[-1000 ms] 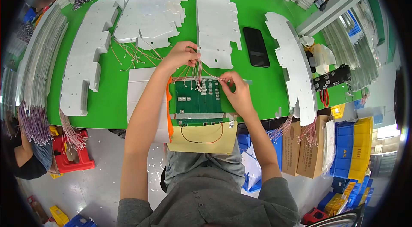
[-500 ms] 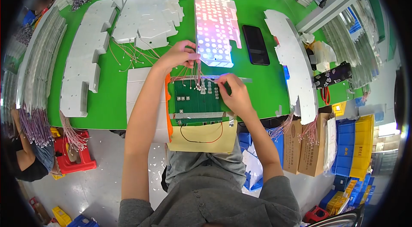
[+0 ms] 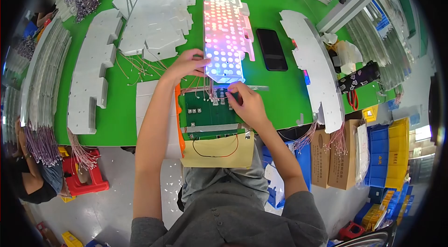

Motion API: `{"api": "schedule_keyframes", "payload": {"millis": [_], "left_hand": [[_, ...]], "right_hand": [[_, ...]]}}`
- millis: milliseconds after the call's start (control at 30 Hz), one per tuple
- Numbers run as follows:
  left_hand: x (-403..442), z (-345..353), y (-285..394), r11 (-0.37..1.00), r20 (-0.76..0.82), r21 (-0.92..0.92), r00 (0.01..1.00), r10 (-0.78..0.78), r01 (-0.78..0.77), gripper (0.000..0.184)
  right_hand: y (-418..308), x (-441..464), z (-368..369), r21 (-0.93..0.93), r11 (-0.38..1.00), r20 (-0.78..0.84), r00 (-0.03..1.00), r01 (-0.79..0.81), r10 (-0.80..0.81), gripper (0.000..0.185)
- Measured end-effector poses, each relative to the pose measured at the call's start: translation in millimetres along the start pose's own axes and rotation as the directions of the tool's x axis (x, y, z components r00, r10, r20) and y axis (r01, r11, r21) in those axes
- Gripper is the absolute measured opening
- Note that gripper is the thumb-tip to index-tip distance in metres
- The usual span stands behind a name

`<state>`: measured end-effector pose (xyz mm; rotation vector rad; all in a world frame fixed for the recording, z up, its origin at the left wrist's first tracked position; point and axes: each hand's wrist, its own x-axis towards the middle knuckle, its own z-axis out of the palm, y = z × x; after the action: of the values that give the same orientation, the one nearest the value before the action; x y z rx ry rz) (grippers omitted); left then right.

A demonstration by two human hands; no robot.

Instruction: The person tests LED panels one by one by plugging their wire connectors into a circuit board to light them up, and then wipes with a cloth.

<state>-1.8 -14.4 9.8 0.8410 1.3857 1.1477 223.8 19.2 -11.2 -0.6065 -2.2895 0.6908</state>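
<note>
A panel of round lights (image 3: pixel 224 37) glows green, pink and blue in the head view. My left hand (image 3: pixel 189 66) is closed at its lower left edge, fingertips against the panel. Thin wires with small white plugs (image 3: pixel 210 93) run from the panel's near end down to a green circuit board (image 3: pixel 198 118) with rows of white sockets. Over the board's upper right part is my right hand (image 3: pixel 247 104), thumb and forefinger pinched beside the plugs and sockets. Whatever lies between those fingertips is too small to make out.
White panels (image 3: pixel 156 20) lie at the back left, another white panel (image 3: pixel 93 72) nearer, and one (image 3: pixel 315 69) on the right. A black phone (image 3: pixel 271 49) rests beside the lit panel. Stacked panels (image 3: pixel 44 74) line the left edge; cardboard boxes (image 3: pixel 344 158) stand below right.
My left hand has shifted up slightly along the panel's edge. My right hand's fingertips have moved left and down, closer to the wires. The panel's light colours have changed, and the view has shifted slightly.
</note>
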Motion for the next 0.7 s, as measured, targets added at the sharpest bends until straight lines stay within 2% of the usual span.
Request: {"api": "schedule_keyframes", "payload": {"millis": [67,233,400,700], "left_hand": [[4.7,0.9,-4.6,0.987,-0.056,-0.096,0.991,0.12,-0.125,0.021],[3.7,3.2,-4.7,0.958,-0.084,-0.14,0.967,0.242,-0.252,0.022],[4.3,-0.5,-4.6,0.947,-0.149,-0.127,0.95,0.276,-0.295,0.022],[4.3,-4.4,-6.4,0.922,-0.147,-0.024,0.914,0.379,-0.386,0.023]], "right_hand": [[-1.0,1.1,-0.4,0.001,0.999,0.012,0.999,-0.041,0.041,0.017],[2.2,0.8,-0.6,0.032,0.999,-0.003,1.0,-0.026,0.026,0.016],[-0.9,1.4,-2.3,0.041,0.999,-0.023,1.0,-0.014,0.015,0.016],[-1.6,-0.2,-2.2,0.042,0.999,-0.015,1.0,-0.018,0.019,0.021]]}}
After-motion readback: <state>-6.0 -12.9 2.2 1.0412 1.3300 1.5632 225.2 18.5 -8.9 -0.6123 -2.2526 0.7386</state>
